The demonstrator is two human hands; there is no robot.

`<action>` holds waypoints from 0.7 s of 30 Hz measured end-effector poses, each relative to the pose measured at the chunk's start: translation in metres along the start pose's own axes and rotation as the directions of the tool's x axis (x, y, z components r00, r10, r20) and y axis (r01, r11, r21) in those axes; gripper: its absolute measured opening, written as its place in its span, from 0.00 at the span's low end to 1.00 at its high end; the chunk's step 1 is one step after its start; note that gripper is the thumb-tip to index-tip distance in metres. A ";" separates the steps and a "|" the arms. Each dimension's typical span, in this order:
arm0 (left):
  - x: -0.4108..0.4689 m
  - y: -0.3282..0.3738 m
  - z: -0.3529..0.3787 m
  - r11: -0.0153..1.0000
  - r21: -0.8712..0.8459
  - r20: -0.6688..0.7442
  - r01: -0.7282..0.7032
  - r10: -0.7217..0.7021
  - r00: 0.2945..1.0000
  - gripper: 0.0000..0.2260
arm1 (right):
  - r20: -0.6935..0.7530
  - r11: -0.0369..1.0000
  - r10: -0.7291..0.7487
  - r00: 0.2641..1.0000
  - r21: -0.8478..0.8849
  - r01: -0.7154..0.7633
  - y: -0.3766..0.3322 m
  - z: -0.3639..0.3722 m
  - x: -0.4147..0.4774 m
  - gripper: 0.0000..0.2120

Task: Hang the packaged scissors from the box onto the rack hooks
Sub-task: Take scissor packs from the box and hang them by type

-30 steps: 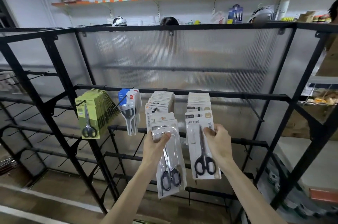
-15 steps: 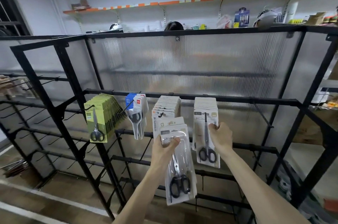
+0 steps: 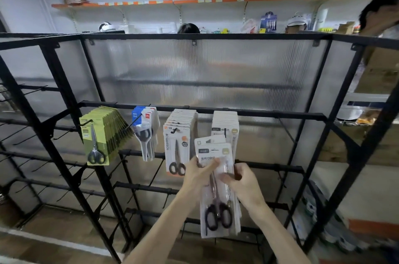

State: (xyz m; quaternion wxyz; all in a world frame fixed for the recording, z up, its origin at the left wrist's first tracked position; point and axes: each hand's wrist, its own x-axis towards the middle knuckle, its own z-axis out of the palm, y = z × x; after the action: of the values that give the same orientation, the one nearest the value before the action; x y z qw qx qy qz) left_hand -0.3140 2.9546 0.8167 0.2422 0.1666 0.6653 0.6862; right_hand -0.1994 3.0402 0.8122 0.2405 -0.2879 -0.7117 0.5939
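Observation:
I hold a stack of white scissors packs (image 3: 218, 209) with black-handled scissors in front of the black rack (image 3: 311, 116). My left hand (image 3: 199, 174) grips the stack's upper left. My right hand (image 3: 243, 184) pinches the front pack on its right side. Behind the stack hangs a full row of matching white packs (image 3: 225, 124). To their left hang white-and-orange packs (image 3: 178, 145), blue-topped packs (image 3: 145, 132) and green packs (image 3: 101, 136), each on its own hook. The box is out of view.
Bare hooks stick out from the lower bars (image 3: 149, 188) and from the rack section on the left (image 3: 32, 89). A ribbed translucent panel (image 3: 205, 73) backs the rack. People's heads show above its top bar. Boxes and goods stand at the right (image 3: 332, 227).
My right hand let go of the pack it hung on the right hook and came back to the stack. My left hand shifted the stack to the right, in front of that hook.

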 end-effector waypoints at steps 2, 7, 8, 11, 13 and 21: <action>-0.004 0.000 0.010 0.999 -0.018 0.021 0.034 -0.034 0.999 0.08 | -0.061 1.000 0.023 0.998 0.013 -0.022 0.004 -0.009 0.002 0.10; -0.007 -0.002 0.016 0.993 -0.092 0.122 0.076 -0.065 0.990 0.10 | -0.159 1.000 0.008 0.987 -0.002 -0.009 0.009 -0.026 -0.002 0.03; -0.007 -0.002 0.015 0.993 -0.090 0.138 0.074 -0.061 0.988 0.12 | -0.176 1.000 0.001 0.984 0.006 0.000 0.009 -0.027 -0.004 0.03; -0.010 -0.002 0.015 0.992 -0.103 0.157 0.072 -0.056 0.986 0.13 | -0.214 0.999 -0.007 0.977 0.034 0.015 0.010 -0.026 -0.007 0.06; -0.011 -0.002 0.014 0.992 -0.107 0.160 0.074 -0.056 0.985 0.11 | -0.228 0.998 0.005 0.974 0.066 0.011 0.009 -0.023 -0.009 0.10; -0.015 -0.002 0.008 0.968 -0.193 0.140 0.158 -0.132 0.981 0.14 | -0.260 0.998 -0.054 0.964 0.006 0.058 0.008 -0.016 -0.009 0.06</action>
State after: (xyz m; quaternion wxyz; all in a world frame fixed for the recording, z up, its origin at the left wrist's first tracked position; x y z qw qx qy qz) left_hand -0.2973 2.9532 0.8163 0.3490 0.1346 0.5856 0.7191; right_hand -0.1808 3.0459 0.8067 0.3503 -0.3414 -0.6780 0.5487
